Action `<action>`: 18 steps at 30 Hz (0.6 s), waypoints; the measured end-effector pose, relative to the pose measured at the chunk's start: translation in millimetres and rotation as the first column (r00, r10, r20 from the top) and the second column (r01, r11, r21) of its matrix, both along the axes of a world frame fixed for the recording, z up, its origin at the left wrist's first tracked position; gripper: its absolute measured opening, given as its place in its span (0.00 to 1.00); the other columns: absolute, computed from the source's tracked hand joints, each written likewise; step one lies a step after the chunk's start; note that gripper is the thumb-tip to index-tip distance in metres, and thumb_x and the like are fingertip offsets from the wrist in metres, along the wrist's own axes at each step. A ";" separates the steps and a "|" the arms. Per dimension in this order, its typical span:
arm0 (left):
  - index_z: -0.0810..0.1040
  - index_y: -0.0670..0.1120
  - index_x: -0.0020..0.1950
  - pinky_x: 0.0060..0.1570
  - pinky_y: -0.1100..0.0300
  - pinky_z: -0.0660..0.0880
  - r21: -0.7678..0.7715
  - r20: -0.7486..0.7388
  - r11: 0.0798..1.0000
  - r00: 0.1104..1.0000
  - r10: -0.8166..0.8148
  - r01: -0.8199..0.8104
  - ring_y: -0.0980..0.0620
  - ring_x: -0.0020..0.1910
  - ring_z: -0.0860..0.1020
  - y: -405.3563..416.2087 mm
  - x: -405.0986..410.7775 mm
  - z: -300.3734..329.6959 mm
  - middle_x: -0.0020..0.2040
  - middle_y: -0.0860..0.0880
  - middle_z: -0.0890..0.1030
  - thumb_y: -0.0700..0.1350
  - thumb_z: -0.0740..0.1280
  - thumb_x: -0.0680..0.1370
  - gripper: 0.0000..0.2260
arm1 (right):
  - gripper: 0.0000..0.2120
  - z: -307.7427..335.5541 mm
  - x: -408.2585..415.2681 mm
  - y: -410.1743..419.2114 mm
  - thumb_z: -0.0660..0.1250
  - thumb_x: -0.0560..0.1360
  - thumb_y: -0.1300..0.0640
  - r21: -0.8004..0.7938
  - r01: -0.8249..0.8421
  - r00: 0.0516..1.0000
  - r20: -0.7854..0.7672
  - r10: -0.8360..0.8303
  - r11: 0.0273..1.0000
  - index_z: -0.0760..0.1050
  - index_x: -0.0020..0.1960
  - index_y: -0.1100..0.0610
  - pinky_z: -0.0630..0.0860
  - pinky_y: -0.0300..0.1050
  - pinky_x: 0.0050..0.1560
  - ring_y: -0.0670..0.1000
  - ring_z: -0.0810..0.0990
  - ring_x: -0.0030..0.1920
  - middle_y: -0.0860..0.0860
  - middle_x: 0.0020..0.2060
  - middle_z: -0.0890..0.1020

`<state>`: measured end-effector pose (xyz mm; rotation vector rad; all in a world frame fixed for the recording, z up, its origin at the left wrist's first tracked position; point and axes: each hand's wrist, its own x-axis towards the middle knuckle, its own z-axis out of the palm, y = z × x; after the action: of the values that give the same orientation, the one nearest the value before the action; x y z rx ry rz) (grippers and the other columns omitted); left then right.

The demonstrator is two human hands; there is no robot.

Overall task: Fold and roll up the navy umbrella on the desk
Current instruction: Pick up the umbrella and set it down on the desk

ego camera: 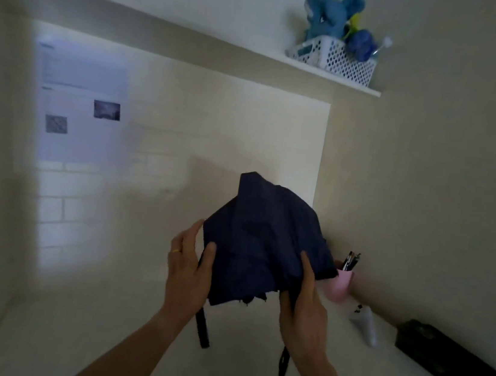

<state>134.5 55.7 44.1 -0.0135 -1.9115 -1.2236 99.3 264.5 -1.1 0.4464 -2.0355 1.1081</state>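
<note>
While held above the white desk (125,345), the navy umbrella (265,240) is a loose, crumpled fabric bundle, two dark straps dangling; left hand (187,269) grips its left edge, right hand (303,308) pinches the lower right. Pink cup (339,286): pens. White perforated basket (336,59) on shelf: blue plush toys. Black oblong case (448,361); grey tube (364,324).

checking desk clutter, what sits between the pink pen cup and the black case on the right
In the head view, a small white tube lies on the desk between the pink pen cup and the black case.
</note>
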 end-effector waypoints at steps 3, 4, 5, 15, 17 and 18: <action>0.63 0.63 0.75 0.55 0.59 0.74 0.218 -0.013 0.952 0.976 -0.217 0.215 0.53 0.63 0.77 8.0 0.9 41.3 0.63 0.59 0.76 0.57 0.54 0.85 0.17 | 0.23 37.4 -6.9 5.2 0.64 0.81 0.61 -0.286 -0.182 0.982 0.004 0.191 0.941 0.65 0.72 0.44 0.70 0.44 0.30 0.46 0.73 0.28 0.46 0.32 0.77; 0.65 0.63 0.73 0.52 0.63 0.73 0.231 -0.033 0.941 0.969 -0.247 0.248 0.55 0.62 0.78 10.7 3.5 52.4 0.62 0.58 0.78 0.58 0.53 0.85 0.16 | 0.15 48.8 -6.8 6.0 0.64 0.81 0.61 -0.402 -0.272 0.953 0.010 0.301 0.874 0.71 0.64 0.46 0.70 0.46 0.30 0.47 0.72 0.28 0.47 0.32 0.77; 0.67 0.64 0.71 0.50 0.66 0.73 0.223 -0.047 0.939 0.965 -0.257 0.261 0.58 0.61 0.78 11.9 6.1 61.7 0.62 0.58 0.79 0.58 0.52 0.85 0.15 | 0.08 58.9 -5.4 6.0 0.64 0.82 0.61 -0.537 -0.355 0.907 -0.001 0.420 0.765 0.73 0.57 0.50 0.69 0.46 0.29 0.48 0.71 0.28 0.50 0.32 0.78; 0.71 0.63 0.70 0.69 0.51 0.70 -0.019 -0.106 0.991 0.985 -0.133 0.132 0.55 0.68 0.70 12.8 24.4 107.2 0.68 0.57 0.71 0.56 0.58 0.85 0.14 | 0.08 87.5 7.7 22.5 0.66 0.80 0.57 -0.808 -0.440 0.727 -0.064 0.683 0.392 0.74 0.54 0.63 0.64 0.42 0.24 0.51 0.68 0.25 0.60 0.36 0.77; 0.73 0.64 0.67 0.70 0.50 0.68 -0.026 -0.113 0.996 0.990 -0.086 0.084 0.51 0.71 0.66 13.1 30.1 110.6 0.68 0.56 0.69 0.56 0.58 0.85 0.12 | 0.06 87.2 7.5 24.0 0.63 0.81 0.57 -0.864 -0.488 0.527 -0.180 0.831 0.123 0.72 0.53 0.60 0.65 0.41 0.22 0.49 0.68 0.26 0.58 0.39 0.77; 0.75 0.63 0.64 0.70 0.50 0.67 -0.036 -0.127 0.998 0.990 -0.065 0.061 0.49 0.71 0.65 13.5 33.3 112.4 0.68 0.54 0.68 0.54 0.60 0.84 0.10 | 0.06 87.7 8.5 24.7 0.62 0.81 0.56 -0.876 -0.481 0.415 -0.239 0.878 -0.011 0.71 0.53 0.59 0.66 0.39 0.21 0.47 0.67 0.26 0.56 0.38 0.76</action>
<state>167.8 69.1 156.5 -0.1663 -1.8301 -1.2045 107.9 289.2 86.6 0.7782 -0.9863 2.9478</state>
